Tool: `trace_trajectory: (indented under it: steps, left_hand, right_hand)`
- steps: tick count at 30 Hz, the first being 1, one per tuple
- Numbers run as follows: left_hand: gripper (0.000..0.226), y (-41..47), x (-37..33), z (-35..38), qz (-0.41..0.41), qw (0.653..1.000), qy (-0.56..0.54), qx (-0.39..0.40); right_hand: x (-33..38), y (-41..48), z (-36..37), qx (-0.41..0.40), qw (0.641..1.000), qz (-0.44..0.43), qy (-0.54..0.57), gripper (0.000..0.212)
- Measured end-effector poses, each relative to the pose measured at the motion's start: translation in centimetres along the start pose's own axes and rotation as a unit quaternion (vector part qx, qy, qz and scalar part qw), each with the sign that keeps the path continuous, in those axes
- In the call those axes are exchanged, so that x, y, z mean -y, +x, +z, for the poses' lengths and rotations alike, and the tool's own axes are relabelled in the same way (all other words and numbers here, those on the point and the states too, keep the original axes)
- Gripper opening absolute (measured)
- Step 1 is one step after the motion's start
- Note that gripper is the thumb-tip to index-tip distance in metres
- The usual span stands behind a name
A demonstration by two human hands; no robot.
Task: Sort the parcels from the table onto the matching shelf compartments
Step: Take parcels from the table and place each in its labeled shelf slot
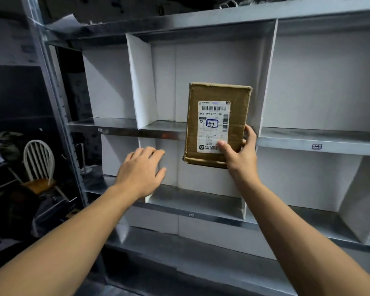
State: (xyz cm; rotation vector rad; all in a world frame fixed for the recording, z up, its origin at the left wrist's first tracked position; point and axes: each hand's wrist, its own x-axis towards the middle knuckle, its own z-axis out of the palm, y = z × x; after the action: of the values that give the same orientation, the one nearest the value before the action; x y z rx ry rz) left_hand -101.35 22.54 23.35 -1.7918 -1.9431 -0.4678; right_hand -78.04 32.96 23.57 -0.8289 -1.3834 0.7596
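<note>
A brown cardboard parcel (217,124) with a white shipping label and a handwritten mark in a blue box is held upright in front of the metal shelf (165,130). My right hand (240,155) grips its lower right corner, thumb on the label side and fingers behind. The parcel sits level with the upper middle compartment (201,82), which has white divider walls. My left hand (142,171) hovers to the left of the parcel with fingers relaxed, holding nothing, in front of the lower middle compartment.
White dividers (140,80) split each shelf level into compartments, all without parcels. A small tag (316,146) marks the right shelf edge. A white chair (39,165) and dark clutter stand at the far left beyond the shelf post (58,99).
</note>
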Motion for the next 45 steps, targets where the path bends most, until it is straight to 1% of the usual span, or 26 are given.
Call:
trace_trajectory:
  steps: [5,8,10,14,18,24,31,39,42,45]
  left_hand:
    - [0.050,2.2,3.4,2.1,0.009,1.000,-0.016,-0.008]
    - [0.049,3.6,5.2,4.3,0.010,0.999,-0.032,-0.011]
    - [0.048,4.4,6.4,5.9,-0.003,0.999,-0.052,-0.013]
    - [0.047,5.5,8.3,9.9,0.000,0.998,-0.066,0.007]
    - [0.047,6.1,10.7,13.5,0.003,0.997,-0.069,0.027]
    - [0.049,5.3,16.2,18.0,0.010,0.997,-0.039,0.073]
    - [0.050,3.3,25.8,22.0,0.008,0.993,-0.021,0.119]
    - [0.047,0.9,39.3,22.3,0.011,0.989,-0.031,0.143]
    - [0.041,0.1,43.6,22.5,0.009,0.987,-0.042,0.152]
    - [0.043,0.1,46.7,22.9,0.007,0.987,-0.059,0.151]
  right_hand:
    - [-0.9,1.2,3.5,-0.002,1.000,0.003,-0.001,0.074]
    - [-3.2,1.3,5.4,0.003,1.000,0.008,0.007,0.074]
    - [-5.2,1.0,6.3,0.011,1.000,0.010,0.008,0.075]
    - [-9.4,0.3,8.0,0.018,1.000,0.022,0.012,0.076]
    - [-13.0,-0.8,10.5,0.044,0.998,0.042,0.015,0.076]
    - [-15.6,-3.1,15.3,0.084,0.993,0.081,-0.015,0.076]
    - [-17.1,-5.9,24.8,0.082,0.991,0.102,-0.025,0.073]
    - [-17.0,-11.1,38.8,0.051,0.989,0.135,-0.013,0.075]
    - [-16.8,-11.7,43.6,0.042,0.988,0.144,-0.018,0.075]
    - [-16.8,-11.2,47.5,0.042,0.988,0.148,-0.031,0.073]
